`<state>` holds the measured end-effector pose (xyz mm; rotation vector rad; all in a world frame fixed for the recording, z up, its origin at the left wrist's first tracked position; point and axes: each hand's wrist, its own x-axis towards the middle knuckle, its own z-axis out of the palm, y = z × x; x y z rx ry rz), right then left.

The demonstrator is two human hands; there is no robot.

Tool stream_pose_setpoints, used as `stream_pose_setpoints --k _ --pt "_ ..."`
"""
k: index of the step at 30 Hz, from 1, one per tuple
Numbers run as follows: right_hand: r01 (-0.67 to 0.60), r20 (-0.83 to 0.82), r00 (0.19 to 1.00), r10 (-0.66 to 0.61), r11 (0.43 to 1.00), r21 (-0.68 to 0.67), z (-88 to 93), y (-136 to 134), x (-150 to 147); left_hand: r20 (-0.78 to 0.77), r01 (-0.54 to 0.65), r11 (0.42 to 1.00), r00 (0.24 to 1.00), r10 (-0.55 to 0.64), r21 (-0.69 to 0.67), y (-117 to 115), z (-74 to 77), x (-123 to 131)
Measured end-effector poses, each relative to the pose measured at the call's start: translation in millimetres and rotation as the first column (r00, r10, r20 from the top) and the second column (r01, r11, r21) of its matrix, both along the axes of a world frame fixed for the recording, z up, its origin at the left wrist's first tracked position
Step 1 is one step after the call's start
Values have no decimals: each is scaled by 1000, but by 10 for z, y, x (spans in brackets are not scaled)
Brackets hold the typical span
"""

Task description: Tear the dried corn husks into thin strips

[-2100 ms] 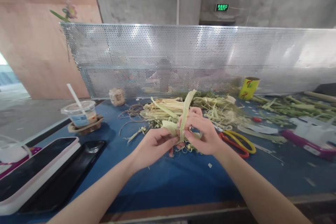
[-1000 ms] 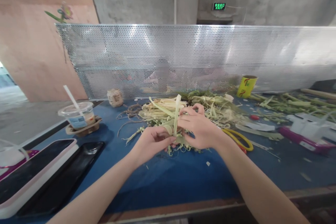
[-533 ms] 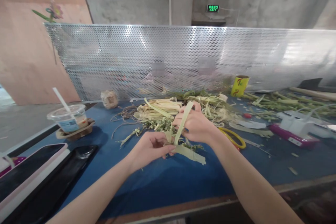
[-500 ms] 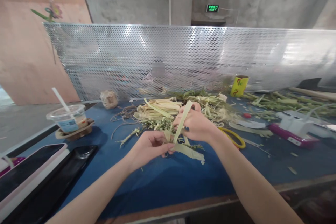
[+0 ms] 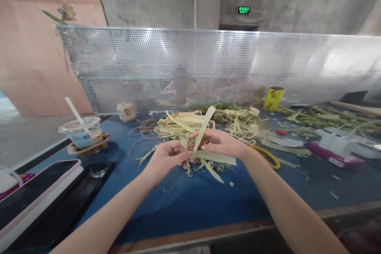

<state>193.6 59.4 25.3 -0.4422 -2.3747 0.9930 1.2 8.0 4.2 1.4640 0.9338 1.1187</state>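
Note:
My left hand [image 5: 166, 160] pinches several flat, pale green leaf strips, which look like husk, where they cross. One leaf strip [image 5: 204, 129] slants up and away between the hands; a wider leaf strip [image 5: 219, 157] points right. My right hand [image 5: 223, 143] has its fingers closed around the crossing from the other side, thumb and fingertips against the strips. Its far fingertips are partly hidden. Just beneath and behind the hands are curly green plant scraps [image 5: 216, 168] and a heap of yellowish strips [image 5: 184, 123] on the blue table [image 5: 190, 210].
At left stand a drink cup [image 5: 85, 133] with a straw, a phone [image 5: 38, 190] and a black tray [image 5: 71, 202]. To the right are yellow-handled scissors [image 5: 268, 158], a purple power strip [image 5: 333, 154] and a yellow tube [image 5: 273, 99]. A perforated metal screen [image 5: 190, 55] closes the back.
My right hand has turned and lowered, its fingers now reaching left to the crossing. The wider strip has swung to lie nearly level, and a small pale scrap shows on the table.

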Motion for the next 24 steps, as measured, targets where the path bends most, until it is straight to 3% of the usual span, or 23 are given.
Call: stream_pose_setpoints --k 6,10,13,16,20,24 --pt "107 -173 980 -95 992 60 -39 -19 -104 -114 58 997 992 -53 42 -27 42 28" --pt "112 -215 973 -88 989 101 -44 -55 -140 -196 64 997 979 -54 42 -42 19 32" --pt "183 -192 968 -159 977 110 -46 -82 -158 -205 75 996 977 -62 55 -52 5 30" --pt "227 -147 964 -220 973 39 -55 -87 -178 -185 83 995 980 -70 63 -52 6 24" --pt "189 -119 972 -203 975 -115 -77 -69 -196 -142 78 993 988 -65 85 -36 11 16" --pt "192 -84 975 -205 971 -140 -90 -80 -201 -129 78 993 989 -67 83 -25 3 12"
